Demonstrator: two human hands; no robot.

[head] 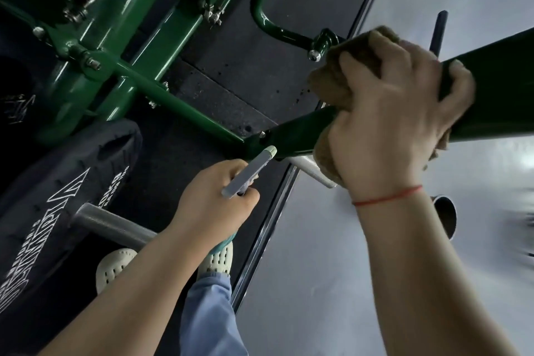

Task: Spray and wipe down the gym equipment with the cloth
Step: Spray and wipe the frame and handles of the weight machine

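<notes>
Brown fuzzy cloth (pixel 332 78) clamped round dark green steel bar (pixel 497 89) in right grip (pixel 387 124); grey spray bottle (pixel 248 173) held in left grip (pixel 211 205); may snag on joint bolt (pixel 262 134)

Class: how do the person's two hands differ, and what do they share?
The left hand grips a grey spray bottle; the right hand holds a brown cloth. The left hand sits lower, apart from the dark green bar, while the right hand wraps the cloth round it. The right wrist bears a red string; the left shows none. Both have curled fingers.
</notes>
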